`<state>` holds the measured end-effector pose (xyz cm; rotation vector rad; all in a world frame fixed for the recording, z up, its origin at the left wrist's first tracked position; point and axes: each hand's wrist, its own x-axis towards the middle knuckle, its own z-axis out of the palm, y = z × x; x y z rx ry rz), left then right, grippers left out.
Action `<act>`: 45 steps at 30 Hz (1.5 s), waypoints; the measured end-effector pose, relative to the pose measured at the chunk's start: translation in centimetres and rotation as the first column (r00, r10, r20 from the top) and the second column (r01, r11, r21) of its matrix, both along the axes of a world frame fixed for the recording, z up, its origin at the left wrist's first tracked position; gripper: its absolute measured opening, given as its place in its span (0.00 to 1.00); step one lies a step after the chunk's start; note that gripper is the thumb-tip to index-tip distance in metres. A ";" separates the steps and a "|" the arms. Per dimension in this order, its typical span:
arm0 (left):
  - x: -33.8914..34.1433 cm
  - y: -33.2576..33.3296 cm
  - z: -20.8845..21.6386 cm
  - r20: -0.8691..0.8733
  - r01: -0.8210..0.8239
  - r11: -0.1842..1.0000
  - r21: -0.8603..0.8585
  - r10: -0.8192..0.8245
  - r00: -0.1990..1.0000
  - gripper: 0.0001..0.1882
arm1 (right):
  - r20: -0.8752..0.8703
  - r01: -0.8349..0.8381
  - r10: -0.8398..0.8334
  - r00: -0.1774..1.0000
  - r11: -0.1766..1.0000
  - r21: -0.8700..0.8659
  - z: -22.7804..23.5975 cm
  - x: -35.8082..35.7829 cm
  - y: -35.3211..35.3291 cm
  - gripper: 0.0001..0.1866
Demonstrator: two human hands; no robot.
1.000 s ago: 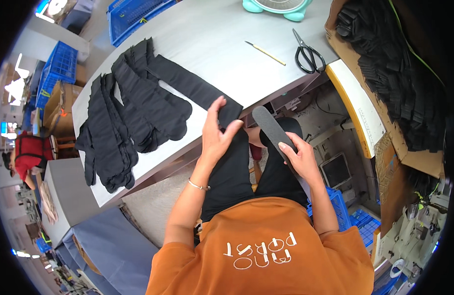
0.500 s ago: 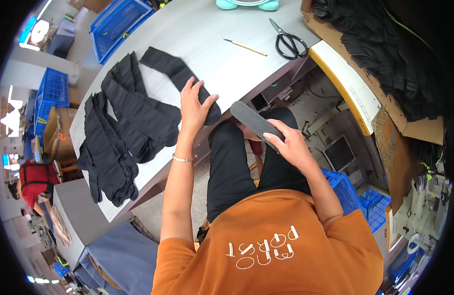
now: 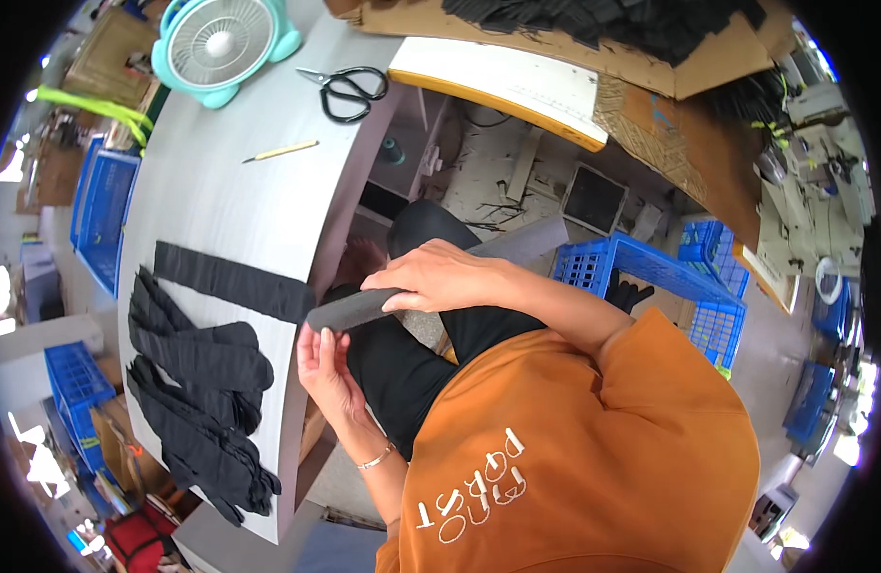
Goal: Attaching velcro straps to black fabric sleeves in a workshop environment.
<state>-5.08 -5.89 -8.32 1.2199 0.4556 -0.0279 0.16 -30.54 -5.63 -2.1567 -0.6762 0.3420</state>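
Observation:
My right hand (image 3: 440, 277) grips a dark grey fabric strip (image 3: 350, 310) with a rounded end, its thumb on the near face and fingers curled over the far edge. At that rounded end, the fingertips and thumb of my left hand (image 3: 330, 377) close on the strip's lower edge. Just left of the hands, a single black fabric strip (image 3: 230, 280) lies flat, reaching the table edge. Nearer to me on the table are a fanned bundle of black strips (image 3: 211, 363) and another overlapping bundle (image 3: 201, 449).
Black-handled scissors (image 3: 350, 93), a thin pale stick with a dark tip (image 3: 283, 151) and a turquoise fan (image 3: 221, 43) are on the grey table (image 3: 221, 205). At the far right stands a cardboard box (image 3: 708, 62) of black pieces. Blue crates (image 3: 650, 267) stand to my right.
My view has turned to the right. My left hand has left the black strip on the table and come to the grey strip, which my right hand has kept holding.

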 end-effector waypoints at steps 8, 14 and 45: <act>-2.6 -0.6 -2.1 -0.113 -0.100 0.989 -0.110 0.088 0.990 0.11 | 0.032 -0.116 0.126 0.992 0.969 -0.217 -0.7 -0.6 0.9 0.18; -3.2 -3.3 -0.9 -0.104 -0.027 0.996 -0.085 0.018 0.994 0.12 | 0.049 -0.159 0.160 0.986 0.987 -0.028 -1.9 -0.3 4.4 0.15; 4.3 4.0 1.4 0.243 -0.207 0.978 -0.010 0.203 0.948 0.06 | -0.237 0.285 -0.225 0.945 0.922 0.263 1.1 4.0 13.2 0.25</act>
